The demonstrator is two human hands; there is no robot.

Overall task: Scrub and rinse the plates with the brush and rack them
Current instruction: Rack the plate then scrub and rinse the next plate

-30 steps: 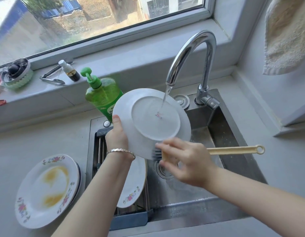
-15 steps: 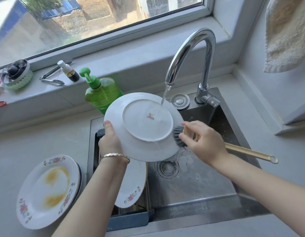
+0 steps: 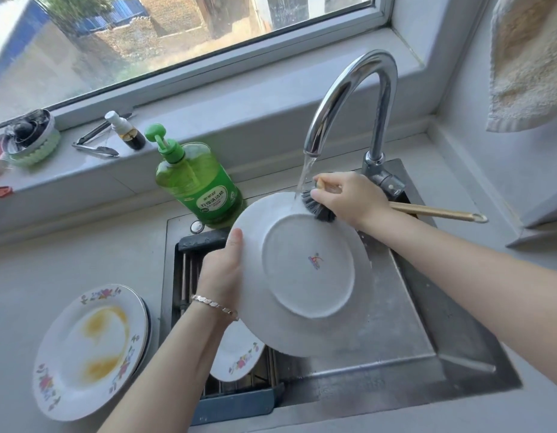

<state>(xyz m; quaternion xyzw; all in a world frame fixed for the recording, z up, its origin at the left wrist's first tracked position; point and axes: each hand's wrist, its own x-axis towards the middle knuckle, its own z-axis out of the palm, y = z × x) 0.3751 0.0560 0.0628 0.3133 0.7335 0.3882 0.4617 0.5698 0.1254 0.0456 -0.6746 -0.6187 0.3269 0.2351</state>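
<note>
plate [image 3: 308, 276], white and tilted up over the sink [image 3: 443, 307], shows its underside to the camera, with its far rim under the water that falls from the tap [image 3: 349, 98]. brush [image 3: 319, 210] has its dark bristles pressed on that far rim, just right of where the stream lands. the right hand [image 3: 352, 198] has its fingers curled round the handle close to the head, and the long pale handle sticks out to the right. the left hand [image 3: 222, 270] grips the plate's left edge, thumb on the back; its other fingers are hidden behind the plate. to do this step well, it looks best to turn the plate a little at a time in the left hand so the whole rim and foot ring pass under both bristles and stream, with short firm strokes and the plate kept low over the basin to hold down splash; a wet rim held mostly by a thumb could slip, so the grip should stay firm. near left in the sink, a flowered racked plate [image 3: 239, 354] leans in the rack [image 3: 239, 404]. farther left on the counter lies a stained plate [image 3: 89, 351] atop a stack, likely next. a green soap bottle [image 3: 199, 185] stands at the sink's far left corner.
</note>
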